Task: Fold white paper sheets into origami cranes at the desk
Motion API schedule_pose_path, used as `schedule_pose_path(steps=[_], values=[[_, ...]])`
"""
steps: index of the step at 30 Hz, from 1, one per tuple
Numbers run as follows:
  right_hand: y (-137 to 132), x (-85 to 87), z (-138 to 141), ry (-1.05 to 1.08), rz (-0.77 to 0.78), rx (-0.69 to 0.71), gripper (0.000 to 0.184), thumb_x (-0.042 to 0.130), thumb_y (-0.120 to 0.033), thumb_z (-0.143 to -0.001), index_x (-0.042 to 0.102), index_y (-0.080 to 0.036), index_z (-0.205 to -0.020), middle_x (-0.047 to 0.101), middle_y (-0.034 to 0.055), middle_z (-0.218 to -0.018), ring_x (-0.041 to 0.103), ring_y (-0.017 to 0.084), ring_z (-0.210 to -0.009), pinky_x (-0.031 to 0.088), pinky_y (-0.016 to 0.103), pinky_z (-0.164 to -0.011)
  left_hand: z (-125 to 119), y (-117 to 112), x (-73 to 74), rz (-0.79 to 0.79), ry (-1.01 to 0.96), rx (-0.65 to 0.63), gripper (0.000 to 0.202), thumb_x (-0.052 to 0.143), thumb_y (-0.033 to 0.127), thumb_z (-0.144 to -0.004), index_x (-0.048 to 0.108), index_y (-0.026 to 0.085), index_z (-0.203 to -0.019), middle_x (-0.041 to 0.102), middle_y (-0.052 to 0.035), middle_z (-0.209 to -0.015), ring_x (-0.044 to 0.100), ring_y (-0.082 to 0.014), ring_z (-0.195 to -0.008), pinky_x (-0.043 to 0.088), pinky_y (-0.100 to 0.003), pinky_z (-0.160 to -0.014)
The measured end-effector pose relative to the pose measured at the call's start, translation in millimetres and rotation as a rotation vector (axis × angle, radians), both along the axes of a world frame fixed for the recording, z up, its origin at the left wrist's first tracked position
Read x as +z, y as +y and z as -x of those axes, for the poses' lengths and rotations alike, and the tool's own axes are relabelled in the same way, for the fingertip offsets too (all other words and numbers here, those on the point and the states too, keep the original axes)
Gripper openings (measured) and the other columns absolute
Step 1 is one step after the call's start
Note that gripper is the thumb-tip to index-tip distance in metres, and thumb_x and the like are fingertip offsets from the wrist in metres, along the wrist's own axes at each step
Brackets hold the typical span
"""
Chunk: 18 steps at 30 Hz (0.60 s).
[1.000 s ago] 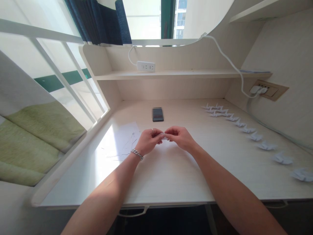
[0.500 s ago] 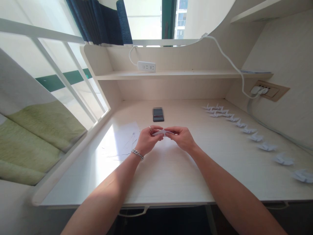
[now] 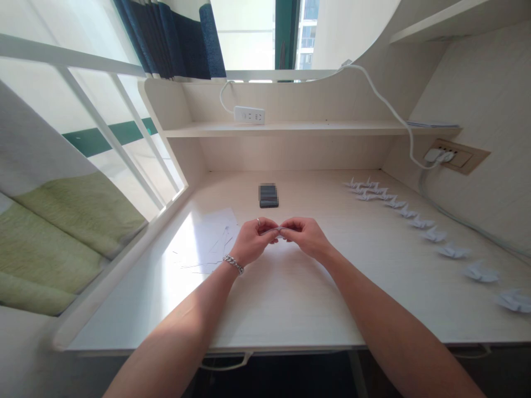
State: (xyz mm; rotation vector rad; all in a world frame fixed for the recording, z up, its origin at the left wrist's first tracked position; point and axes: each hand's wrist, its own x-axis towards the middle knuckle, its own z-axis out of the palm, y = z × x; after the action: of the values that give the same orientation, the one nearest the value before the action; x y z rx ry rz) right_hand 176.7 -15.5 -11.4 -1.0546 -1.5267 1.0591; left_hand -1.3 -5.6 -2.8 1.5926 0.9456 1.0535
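Observation:
A small folded piece of white paper (image 3: 281, 236) is pinched between my two hands, just above the middle of the desk. My left hand (image 3: 254, 239), with a ring and a chain bracelet, grips its left side. From the right, my right hand (image 3: 305, 235) holds it with thumb and fingers closed. Thumbs and fingertips nearly meet and cover most of the paper, so its exact shape is hidden. Several white folded paper cranes (image 3: 434, 234) stand in a slanting row along the right side of the desk.
White paper sheets (image 3: 207, 237) with thin strips lie left of my hands, partly in sunlight. A dark phone-like object (image 3: 269, 196) lies behind them. Above the desk (image 3: 286, 298), a shelf carries a power strip (image 3: 249, 115). A white cable (image 3: 388, 99) runs to a wall socket (image 3: 460, 156).
My fingertips have come closer together over the paper, and less of it shows now. Both hands stay at about the same place above the desk.

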Motion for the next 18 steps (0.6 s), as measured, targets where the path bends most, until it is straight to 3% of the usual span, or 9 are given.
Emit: schedule_pose_path(steps=[11, 18], values=[[-3.8, 8.0, 3.9, 0.193, 0.167, 0.000, 0.024, 0.080, -0.033, -0.061, 0.072, -0.017, -0.076, 0.068, 0.0014, -0.068, 0.064, 0.015, -0.066, 0.054, 0.032, -0.066, 0.1, -1.4, 7.1, 0.037, -0.037, 0.015, 0.017, 0.074, 0.024, -0.070, 0.066, 0.012, -0.079, 0.068, -0.0033, -0.061, 0.065, -0.0147, -0.056, 0.053, -0.028, -0.059], [-5.5, 11.4, 3.7, 0.283, 0.212, -0.009, 0.020, 0.080, -0.028, -0.057, 0.074, -0.018, -0.072, 0.070, 0.0013, -0.069, 0.064, 0.015, -0.067, 0.055, 0.033, -0.070, -2.0, -4.0, 9.9, 0.056, -0.110, 0.023, 0.013, 0.074, 0.021, -0.068, 0.069, 0.012, -0.077, 0.069, -0.0023, -0.062, 0.065, -0.0142, -0.057, 0.053, -0.028, -0.061]])
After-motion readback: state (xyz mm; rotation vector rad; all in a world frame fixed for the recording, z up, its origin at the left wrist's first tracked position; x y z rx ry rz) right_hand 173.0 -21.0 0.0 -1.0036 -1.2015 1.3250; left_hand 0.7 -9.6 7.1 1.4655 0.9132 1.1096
